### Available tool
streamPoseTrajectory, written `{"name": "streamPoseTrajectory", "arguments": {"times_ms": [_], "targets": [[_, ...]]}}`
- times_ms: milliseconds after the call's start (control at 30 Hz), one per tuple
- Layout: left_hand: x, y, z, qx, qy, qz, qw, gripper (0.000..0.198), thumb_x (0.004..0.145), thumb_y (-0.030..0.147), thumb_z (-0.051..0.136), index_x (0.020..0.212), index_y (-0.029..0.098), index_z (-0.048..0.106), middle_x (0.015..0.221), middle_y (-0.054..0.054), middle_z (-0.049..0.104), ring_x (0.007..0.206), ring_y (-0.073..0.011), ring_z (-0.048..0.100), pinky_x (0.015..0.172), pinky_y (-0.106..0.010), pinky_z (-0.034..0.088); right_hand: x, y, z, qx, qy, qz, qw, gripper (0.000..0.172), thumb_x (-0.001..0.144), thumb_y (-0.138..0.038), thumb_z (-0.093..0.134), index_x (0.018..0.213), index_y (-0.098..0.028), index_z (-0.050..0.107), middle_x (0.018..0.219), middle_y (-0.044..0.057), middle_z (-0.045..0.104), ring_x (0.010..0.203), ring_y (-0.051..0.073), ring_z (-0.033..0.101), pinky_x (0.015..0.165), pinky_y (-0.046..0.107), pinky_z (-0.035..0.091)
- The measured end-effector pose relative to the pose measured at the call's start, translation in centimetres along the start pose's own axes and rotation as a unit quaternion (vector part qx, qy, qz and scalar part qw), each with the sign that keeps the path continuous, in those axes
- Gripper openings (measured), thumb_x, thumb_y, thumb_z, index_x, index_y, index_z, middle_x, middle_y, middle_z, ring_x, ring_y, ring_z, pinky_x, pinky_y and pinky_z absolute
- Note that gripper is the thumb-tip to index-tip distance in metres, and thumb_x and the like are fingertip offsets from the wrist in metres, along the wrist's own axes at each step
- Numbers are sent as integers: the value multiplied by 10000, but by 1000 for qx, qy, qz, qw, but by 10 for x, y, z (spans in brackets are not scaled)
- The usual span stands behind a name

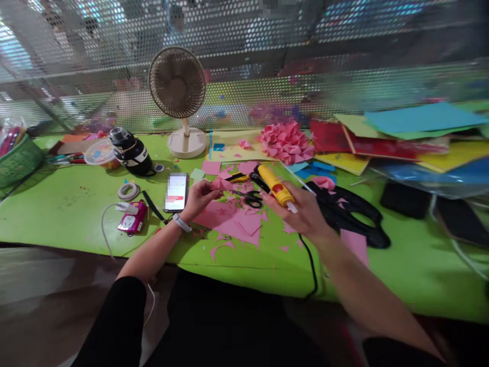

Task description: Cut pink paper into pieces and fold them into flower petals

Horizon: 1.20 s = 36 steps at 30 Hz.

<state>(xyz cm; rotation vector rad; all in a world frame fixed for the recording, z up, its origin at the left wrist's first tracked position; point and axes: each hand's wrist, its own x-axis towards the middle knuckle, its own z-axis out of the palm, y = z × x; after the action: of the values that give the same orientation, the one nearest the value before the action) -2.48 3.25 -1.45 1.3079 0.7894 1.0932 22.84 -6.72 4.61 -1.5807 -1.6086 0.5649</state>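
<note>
My right hand is wrapped round a yellow glue gun, whose pale end points down towards the front right. My left hand pinches a small pink paper piece between thumb and fingers. Black scissors lie between the two hands. Beneath them, pink paper sheets and several cut scraps are spread on the green table. A yellow and black cutter rests just behind the scissors. Farther back sits a ball of folded pink paper.
A phone, tape roll, pink power adapter and black bottle stand or lie at left. The fan is behind. At right are a black bag and stacked coloured sheets. A black cord crosses the front edge.
</note>
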Motion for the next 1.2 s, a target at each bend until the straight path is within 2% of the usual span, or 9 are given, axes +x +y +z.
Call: {"name": "streamPoseTrajectory", "arguments": {"times_ms": [100, 267, 533, 667, 767, 867, 967, 1100, 1200], "targets": [[2, 1, 1, -4, 6, -3, 1000, 443, 655, 417, 864, 809, 146, 550, 766, -17, 726, 722, -147, 730, 713, -274, 599, -11, 26, -25, -175, 54, -38, 982, 254, 753, -440, 663, 862, -234, 561, 847, 85, 646, 778, 268, 606, 668, 356, 409], [5, 5, 3, -6, 20, -2, 1000, 422, 664, 410, 862, 819, 141, 577, 765, -22, 719, 703, -141, 727, 711, -265, 603, -52, 84, -51, -356, 69, 54, 930, 242, 720, -384, 663, 884, -217, 600, 942, 101, 670, 793, 273, 630, 606, 335, 385], [4, 11, 4, 13, 8, 3, 1000, 406, 679, 419, 852, 826, 141, 596, 762, -25, 718, 711, -145, 729, 721, -276, 607, -70, 136, -84, -407, 35, 187, 893, 413, 754, -525, 672, 983, -182, 645, 1001, 150, 669, 807, 278, 630, 611, 342, 392], [6, 6, 2, -2, 21, 20, 1000, 425, 661, 444, 857, 800, 143, 591, 713, -16, 703, 686, -137, 720, 671, -253, 593, -71, 154, -102, -395, 12, 157, 905, 470, 762, -597, 655, 983, -182, 673, 930, 166, 687, 835, 325, 632, 637, 388, 426], [8, 1, 0, -8, 31, 25, 999, 409, 685, 431, 847, 795, 157, 564, 747, -17, 712, 682, -129, 718, 662, -251, 588, -71, 143, -106, -438, 29, 106, 892, 524, 754, -644, 633, 983, -177, 697, 930, 204, 691, 908, 406, 630, 676, 469, 457], [9, -2, -1, -4, 37, 23, 999, 360, 740, 395, 819, 815, 160, 557, 737, -11, 704, 692, -121, 716, 667, -246, 581, -60, 105, -85, -366, 58, -22, 929, 420, 908, -548, 503, 1040, -200, 698, 1072, 186, 696, 1038, 360, 630, 816, 470, 481], [8, -1, -2, 0, 38, 1, 999, 307, 786, 359, 790, 837, 159, 562, 750, -10, 701, 665, -113, 709, 640, -237, 568, -37, 60, -36, -226, -46, -122, 965, 353, 976, -458, 452, 1024, -217, 706, 1057, 113, 708, 958, 271, 667, 818, 412, 510], [6, 0, -2, -5, 33, -12, 999, 279, 811, 348, 768, 855, 155, 572, 792, -21, 709, 659, -115, 708, 648, -253, 575, -1, 19, 35, -185, -179, -215, 942, 254, 979, -291, 490, 1045, -202, 719, 1050, 101, 709, 947, 248, 661, 800, 396, 521], [5, 0, -2, -15, 24, -8, 1000, 294, 799, 359, 775, 847, 147, 578, 802, -29, 712, 669, -115, 706, 681, -272, 585, 18, 10, 69, -200, -212, -229, 929, 241, 967, -197, 498, 1041, -190, 727, 1028, 115, 704, 891, 242, 651, 752, 405, 524]]}}
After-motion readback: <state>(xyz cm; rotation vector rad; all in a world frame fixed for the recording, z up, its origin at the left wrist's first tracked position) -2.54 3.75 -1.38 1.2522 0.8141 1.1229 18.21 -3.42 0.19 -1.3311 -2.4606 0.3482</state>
